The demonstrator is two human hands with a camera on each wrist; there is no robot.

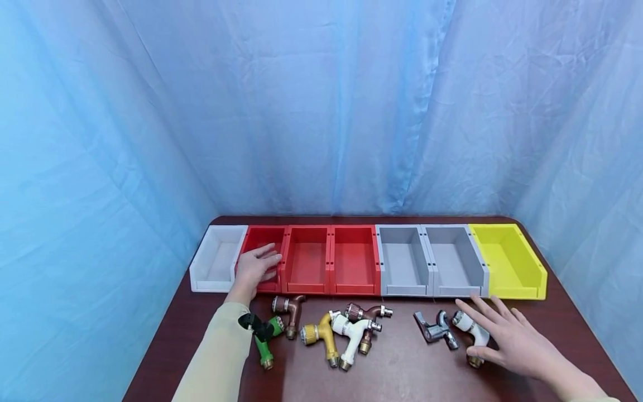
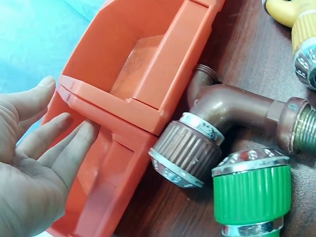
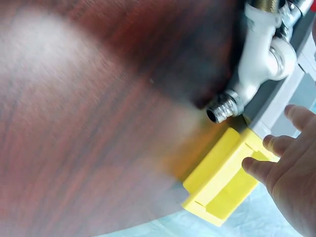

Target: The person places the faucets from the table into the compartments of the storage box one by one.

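My left hand hovers at the leftmost red bin, its fingers loosely extended and holding nothing. In the left wrist view, a brown tap and a green tap lie on the table beside that bin. My right hand spreads its fingers over a white tap at the right, partly covering it. The right wrist view has those fingers apart from the white tap. A small chrome tap lies just left of it.
A row of bins spans the back: white, red, grey and yellow. Mid-table, a yellow tap, another white tap and a second brown tap lie close together. Blue curtains surround the table.
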